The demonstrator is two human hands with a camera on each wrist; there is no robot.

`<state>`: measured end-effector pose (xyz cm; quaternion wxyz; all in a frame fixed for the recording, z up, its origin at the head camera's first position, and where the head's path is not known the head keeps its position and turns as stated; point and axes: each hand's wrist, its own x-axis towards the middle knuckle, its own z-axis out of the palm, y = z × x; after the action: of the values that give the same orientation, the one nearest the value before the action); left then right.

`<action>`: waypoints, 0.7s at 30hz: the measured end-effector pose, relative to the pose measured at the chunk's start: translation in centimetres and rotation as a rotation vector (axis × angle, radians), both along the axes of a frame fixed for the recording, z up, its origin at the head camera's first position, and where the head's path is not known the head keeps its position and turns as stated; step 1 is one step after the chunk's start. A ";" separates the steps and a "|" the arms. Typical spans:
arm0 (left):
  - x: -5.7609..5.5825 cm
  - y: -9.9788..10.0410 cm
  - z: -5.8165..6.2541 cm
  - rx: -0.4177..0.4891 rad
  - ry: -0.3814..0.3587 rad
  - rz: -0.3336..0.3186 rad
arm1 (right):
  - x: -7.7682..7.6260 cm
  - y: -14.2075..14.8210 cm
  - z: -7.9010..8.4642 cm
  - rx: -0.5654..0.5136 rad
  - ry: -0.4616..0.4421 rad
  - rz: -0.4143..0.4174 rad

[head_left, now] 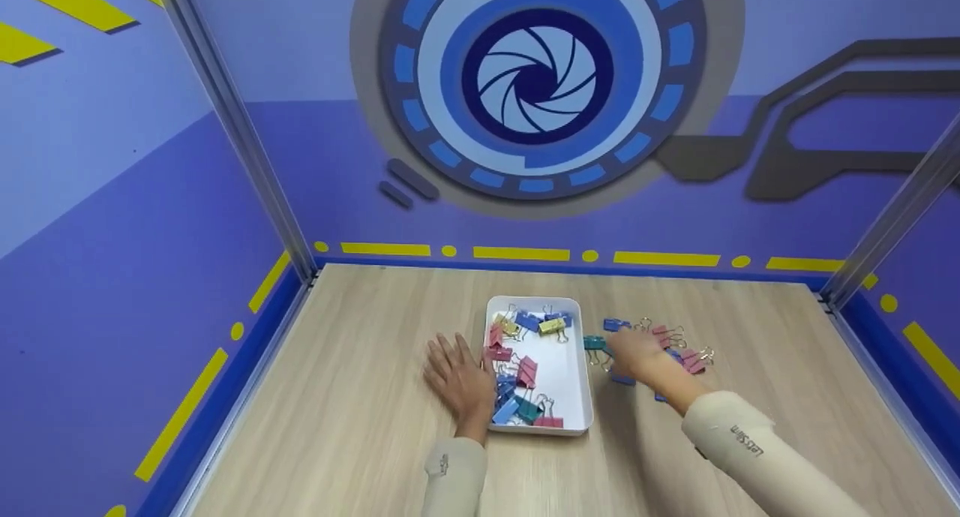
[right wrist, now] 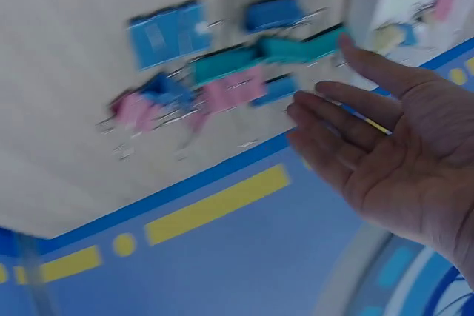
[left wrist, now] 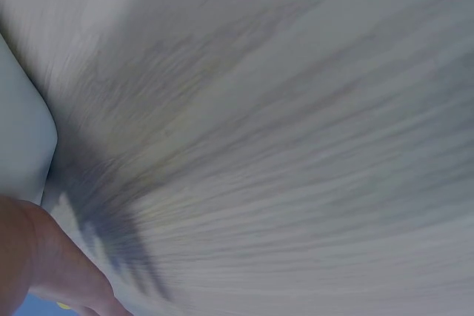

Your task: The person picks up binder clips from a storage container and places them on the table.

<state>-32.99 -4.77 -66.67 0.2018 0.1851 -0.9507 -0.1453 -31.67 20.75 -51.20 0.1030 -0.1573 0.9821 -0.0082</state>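
A white tray (head_left: 564, 374) holds several binder clips in blue, pink, yellow and green. Against its left side rests my left hand (head_left: 459, 378), fingers spread on the table; the left wrist view catches only part of that hand (left wrist: 70, 264) by the tray's edge (left wrist: 26, 131). To the right of the tray, my right hand (head_left: 637, 354) is over a loose group of binder clips. In the right wrist view its palm (right wrist: 407, 138) shows with fingers relaxed and apart, the thumb tip overlapping the end of a green binder clip (right wrist: 311, 47). No clip shows inside the palm.
Around the right hand lie a large blue clip (right wrist: 169, 35), another green clip (right wrist: 224, 63) and pink clips (head_left: 696, 361). The wooden table (head_left: 360, 397) ends at a blue printed back wall (head_left: 525, 232), with metal posts (head_left: 247, 142) at the corners.
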 end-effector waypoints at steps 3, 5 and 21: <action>0.0 0.1 -0.1 0.012 0.005 0.000 | 0.5 -2.9 -0.6 -0.144 -0.080 0.055; 0.0 0.2 -0.1 0.016 0.003 -0.001 | 1.0 -4.4 -1.4 -0.211 -0.149 0.097; 0.1 0.0 0.0 -0.009 -0.002 0.004 | 2.3 -6.2 -6.9 -0.493 -0.139 0.350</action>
<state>-32.92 -4.75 -66.66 0.2019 0.1862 -0.9512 -0.1406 -29.34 14.52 -58.10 0.1283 -0.3433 0.8992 -0.2391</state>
